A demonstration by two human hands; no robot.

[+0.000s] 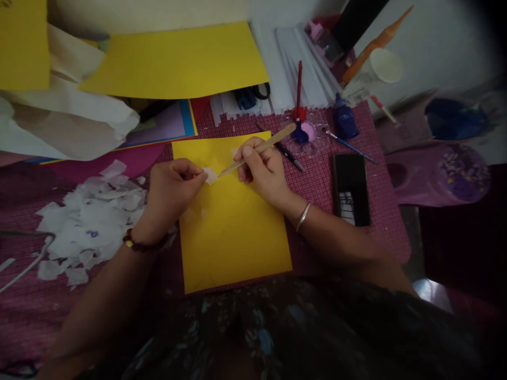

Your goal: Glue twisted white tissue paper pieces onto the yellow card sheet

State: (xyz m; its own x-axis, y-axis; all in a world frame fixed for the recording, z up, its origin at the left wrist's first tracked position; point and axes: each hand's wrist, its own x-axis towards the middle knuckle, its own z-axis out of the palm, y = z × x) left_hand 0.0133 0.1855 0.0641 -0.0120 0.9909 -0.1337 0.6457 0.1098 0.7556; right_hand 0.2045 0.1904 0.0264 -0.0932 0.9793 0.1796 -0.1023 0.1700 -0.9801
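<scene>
A yellow sheet of paper [237,232] lies in front of me on the patterned tablecloth. Over its upper left part, my left hand [174,184] pinches a small torn piece of white paper [211,176] between thumb and fingertips. My right hand [263,171] grips a thin wooden stick [273,140] like a pen. The stick's pointed lower end is at the edge of the white piece; whether it touches is hard to tell. A heap of torn white paper scraps [95,221] sits left of the sheet, beside my left wrist.
A phone [351,190], a blue-handled paintbrush [350,145], a dark pen [291,157] and a blue paint bottle [345,117] lie or stand at right. A paint palette [311,134] holds a red brush [299,89]. Yellow card [178,60] and white paper strips [293,63] are behind.
</scene>
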